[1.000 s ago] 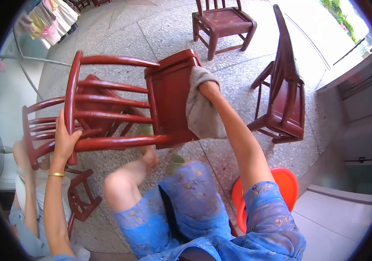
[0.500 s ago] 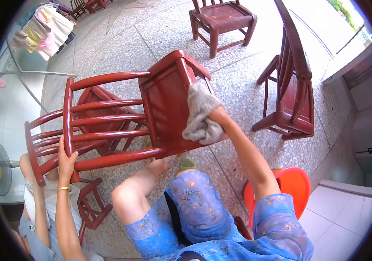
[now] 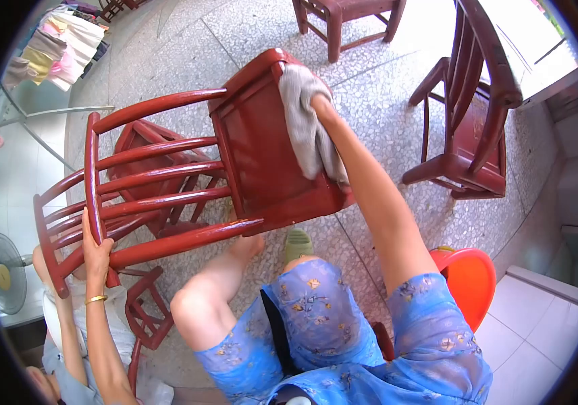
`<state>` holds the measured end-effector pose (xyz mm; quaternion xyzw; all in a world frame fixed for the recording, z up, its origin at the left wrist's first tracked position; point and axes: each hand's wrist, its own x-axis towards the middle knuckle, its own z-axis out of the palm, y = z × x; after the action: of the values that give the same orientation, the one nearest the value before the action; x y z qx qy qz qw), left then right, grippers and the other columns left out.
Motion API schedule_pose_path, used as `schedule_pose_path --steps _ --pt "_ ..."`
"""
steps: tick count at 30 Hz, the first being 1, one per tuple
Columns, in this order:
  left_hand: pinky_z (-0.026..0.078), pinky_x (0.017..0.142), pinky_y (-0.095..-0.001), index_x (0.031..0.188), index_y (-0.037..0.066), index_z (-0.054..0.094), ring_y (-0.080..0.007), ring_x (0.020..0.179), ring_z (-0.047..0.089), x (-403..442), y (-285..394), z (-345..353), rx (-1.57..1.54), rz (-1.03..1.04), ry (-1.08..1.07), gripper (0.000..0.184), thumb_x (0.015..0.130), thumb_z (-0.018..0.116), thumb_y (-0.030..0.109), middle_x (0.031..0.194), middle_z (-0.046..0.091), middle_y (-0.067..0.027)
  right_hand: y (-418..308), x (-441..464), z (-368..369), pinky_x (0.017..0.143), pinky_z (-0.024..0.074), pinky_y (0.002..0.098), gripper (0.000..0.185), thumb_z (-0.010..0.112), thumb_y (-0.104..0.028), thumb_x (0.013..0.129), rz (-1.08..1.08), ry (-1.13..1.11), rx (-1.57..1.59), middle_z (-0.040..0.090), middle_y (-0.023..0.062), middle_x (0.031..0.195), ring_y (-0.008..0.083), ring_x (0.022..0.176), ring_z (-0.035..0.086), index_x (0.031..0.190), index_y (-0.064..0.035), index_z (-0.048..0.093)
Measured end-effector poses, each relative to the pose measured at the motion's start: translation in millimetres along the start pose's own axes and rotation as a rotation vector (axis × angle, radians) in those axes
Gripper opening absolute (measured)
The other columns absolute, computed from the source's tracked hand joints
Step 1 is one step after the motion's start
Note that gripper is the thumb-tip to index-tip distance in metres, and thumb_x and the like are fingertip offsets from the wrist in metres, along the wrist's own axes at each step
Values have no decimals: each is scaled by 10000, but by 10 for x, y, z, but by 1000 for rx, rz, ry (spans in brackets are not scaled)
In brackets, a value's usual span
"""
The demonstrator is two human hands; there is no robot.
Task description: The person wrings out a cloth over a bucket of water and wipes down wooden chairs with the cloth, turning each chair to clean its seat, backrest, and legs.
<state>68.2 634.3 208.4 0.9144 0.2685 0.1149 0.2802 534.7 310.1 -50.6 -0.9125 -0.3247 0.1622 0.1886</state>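
A glossy red-brown wooden chair (image 3: 252,148) is tilted over in front of my knees, its slatted back pointing left and its seat facing me. My left hand (image 3: 97,253) is closed around the top rail of the back, near its lower end. At the seat's front edge, my right hand (image 3: 319,106) presses a damp-looking grey cloth (image 3: 301,128) against the wood. Most of those fingers are hidden by the cloth, which drapes down over the seat.
Another red chair (image 3: 144,158) stands behind the held one, close to a seated person (image 3: 66,337) at left. More chairs stand at the right (image 3: 468,135) and top (image 3: 350,10). An orange-red basin (image 3: 471,283) sits by my right elbow. A fan (image 3: 4,273) is far left.
My right hand has slid the cloth up and away along the seat's front edge, and the cloth now hangs longer. The chair sits slightly higher and further left in view. My left hand keeps its grip.
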Motion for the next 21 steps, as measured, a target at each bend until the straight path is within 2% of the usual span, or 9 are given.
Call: schedule_pose_path --steps 2,7,9,11,12,15,16,17,21 --pt "251 1122 -301 1520 65 226 -246 1384 327 22 -65 3 42 10 -2 891 679 462 -110 1506 330 -138 162 460 -42 1055 392 376 395 516 -208 939 43 -87 -92 521 157 1327 244 1257 479 1290 -28 543" --pt "237 1139 -326 1517 43 190 -280 1402 311 61 -200 -25 109 38 -18 877 708 503 -88 1510 313 -188 108 61 -3 1070 388 392 423 539 -225 929 110 -255 -385 504 173 1374 253 1297 465 1298 -18 546" --pt "252 1141 -349 1517 57 192 -292 1406 308 87 -224 -24 165 126 -15 880 711 522 -71 1516 306 -196 498 -520 597 1127 318 383 472 466 -217 943 86 169 -218 414 152 1469 248 1358 393 1382 -44 469" --pt "303 1119 -367 1515 68 195 -331 1374 363 124 -269 18 278 210 59 880 712 535 -53 1492 344 -224 276 -697 537 1127 315 386 470 461 -220 946 8 196 -262 418 150 1465 247 1356 395 1383 -48 467" --pt "338 1094 -378 1513 68 196 -350 1336 407 101 -129 13 237 171 50 877 714 538 -43 1460 379 -239 140 -642 440 1126 313 388 469 456 -223 948 -21 217 -308 423 148 1461 247 1353 397 1384 -52 466" --pt "418 1014 -404 1507 65 198 -391 1217 515 63 129 84 255 203 113 865 719 542 -24 1353 476 -278 200 -1517 458 1124 306 395 465 442 -232 955 -70 281 -474 436 142 1449 245 1344 404 1388 -65 461" --pt "436 981 -425 1505 66 200 -407 1174 530 45 242 100 274 208 123 861 720 545 -18 1314 496 -286 171 -1889 501 1123 303 397 463 437 -235 957 -78 296 -537 441 140 1445 244 1342 406 1390 -69 459" --pt "438 975 -441 1502 55 198 -429 1158 525 0 411 96 266 112 95 864 718 555 -9 1307 497 -292 120 -2191 510 1123 301 399 462 433 -238 959 -85 310 -603 445 138 1441 243 1339 409 1391 -74 458" --pt "462 938 -459 1509 82 190 -439 1136 537 -258 510 150 323 249 206 886 714 571 -2 1304 500 -283 -125 -2862 376 1120 291 408 457 414 -249 969 -97 373 -852 463 131 1426 241 1327 418 1396 -91 451"
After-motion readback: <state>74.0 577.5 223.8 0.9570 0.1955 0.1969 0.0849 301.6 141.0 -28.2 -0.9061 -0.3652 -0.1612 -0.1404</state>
